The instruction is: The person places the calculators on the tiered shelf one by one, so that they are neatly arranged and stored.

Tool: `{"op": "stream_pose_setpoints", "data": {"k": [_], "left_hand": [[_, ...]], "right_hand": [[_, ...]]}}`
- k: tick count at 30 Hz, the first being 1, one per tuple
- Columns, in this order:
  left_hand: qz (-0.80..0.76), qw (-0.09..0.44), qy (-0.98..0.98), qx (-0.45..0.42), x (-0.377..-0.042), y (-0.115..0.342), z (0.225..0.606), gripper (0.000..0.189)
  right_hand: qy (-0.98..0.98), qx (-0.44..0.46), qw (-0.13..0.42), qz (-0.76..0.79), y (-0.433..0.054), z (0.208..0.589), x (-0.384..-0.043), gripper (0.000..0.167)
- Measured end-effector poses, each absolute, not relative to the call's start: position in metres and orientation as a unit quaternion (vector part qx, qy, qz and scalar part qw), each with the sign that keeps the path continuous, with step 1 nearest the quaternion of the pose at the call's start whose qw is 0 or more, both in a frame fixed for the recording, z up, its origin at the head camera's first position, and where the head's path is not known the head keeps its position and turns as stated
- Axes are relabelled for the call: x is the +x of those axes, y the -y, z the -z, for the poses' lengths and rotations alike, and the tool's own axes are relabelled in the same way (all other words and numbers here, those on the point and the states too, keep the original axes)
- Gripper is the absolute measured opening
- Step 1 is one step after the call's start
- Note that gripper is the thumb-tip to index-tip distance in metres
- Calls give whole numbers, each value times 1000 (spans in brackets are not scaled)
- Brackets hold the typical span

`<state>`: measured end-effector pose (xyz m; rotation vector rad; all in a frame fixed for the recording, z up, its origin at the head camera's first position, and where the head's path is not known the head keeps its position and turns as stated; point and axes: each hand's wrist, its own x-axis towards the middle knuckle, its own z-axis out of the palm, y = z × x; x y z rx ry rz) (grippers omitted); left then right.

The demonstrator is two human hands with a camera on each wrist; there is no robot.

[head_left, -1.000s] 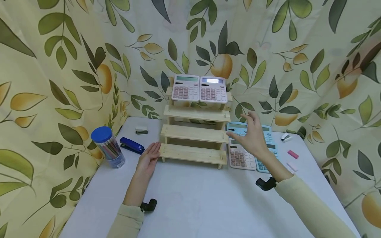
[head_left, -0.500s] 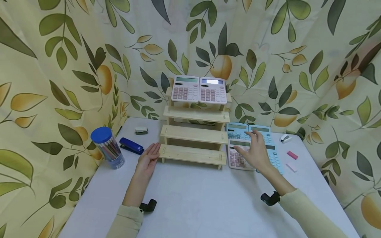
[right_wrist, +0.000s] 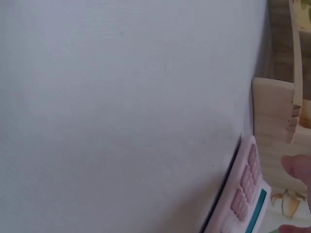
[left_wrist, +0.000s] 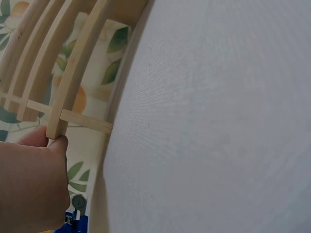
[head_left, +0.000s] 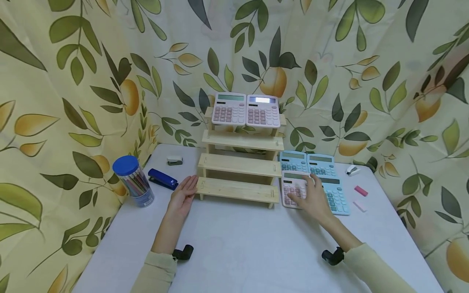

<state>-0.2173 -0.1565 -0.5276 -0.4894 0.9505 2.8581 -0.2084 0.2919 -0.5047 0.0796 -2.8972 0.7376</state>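
A tiered wooden stand (head_left: 238,190) is on the white-covered table, with two pink calculators (head_left: 228,109) side by side on its top tier. My left hand (head_left: 182,193) has its fingers nearly straight and touches the left end of the lowest tier; the left wrist view shows fingertips (left_wrist: 36,136) at the board's end. Right of the stand, my right hand (head_left: 315,199) hovers over another pink calculator (head_left: 291,187), fingers spread and partly covering it. In the right wrist view its fingertips (right_wrist: 297,166) are apart from that calculator. Beside and behind lie several blue calculators (head_left: 335,195).
A blue-lidded jar of pencils (head_left: 133,181), a blue stapler (head_left: 163,179) and a small white stapler (head_left: 174,160) stand on the left. Pink erasers (head_left: 360,190) and a small white item (head_left: 352,169) are at the right. A leaf-patterned curtain (head_left: 311,36) hangs behind.
My right hand has moved down and slightly right, from beside the stand's tiers to over the pink calculator. My left hand keeps its place at the stand.
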Motion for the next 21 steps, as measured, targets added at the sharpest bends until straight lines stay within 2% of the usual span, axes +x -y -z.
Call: {"op": "stream_pose_setpoints", "data": {"k": [13, 21], "left_hand": [[-937, 41, -310, -156, -219, 157, 529, 76], [-936, 42, -310, -158, -219, 156, 530, 76]], "right_hand": [[976, 13, 29, -217, -286, 520, -201, 104], [977, 16, 28, -210, -278, 526, -200, 108]]}}
